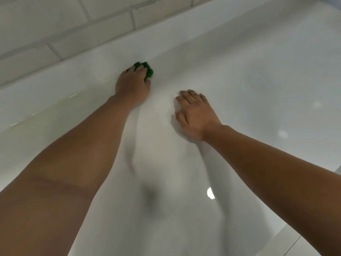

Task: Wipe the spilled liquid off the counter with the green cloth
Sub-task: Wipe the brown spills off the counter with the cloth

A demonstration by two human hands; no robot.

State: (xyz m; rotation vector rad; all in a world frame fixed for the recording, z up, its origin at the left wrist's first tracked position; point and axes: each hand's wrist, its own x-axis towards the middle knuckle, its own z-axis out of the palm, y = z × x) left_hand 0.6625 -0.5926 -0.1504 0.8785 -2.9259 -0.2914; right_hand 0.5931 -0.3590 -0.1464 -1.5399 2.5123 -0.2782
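Left grip (132, 84) is clamped over the green cloth (149, 70), fingers curled across the bunched cloth and pressing it to the tabletop (239, 80) close to the tiled wall (55, 34). What looks like the spilled liquid (55, 108), a faint yellowish sheen, trails off to that grip's left along the back edge, so I'd sweep leftward. Right grip (193, 115) lies flat on the tabletop, holding nothing, farther from the spill.

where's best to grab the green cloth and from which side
Probably pinch the bunched edge of the green cloth that sticks out past the left hand, coming from the right over the open counter. The left hand covers the rest, and the tiled wall stands close behind it.
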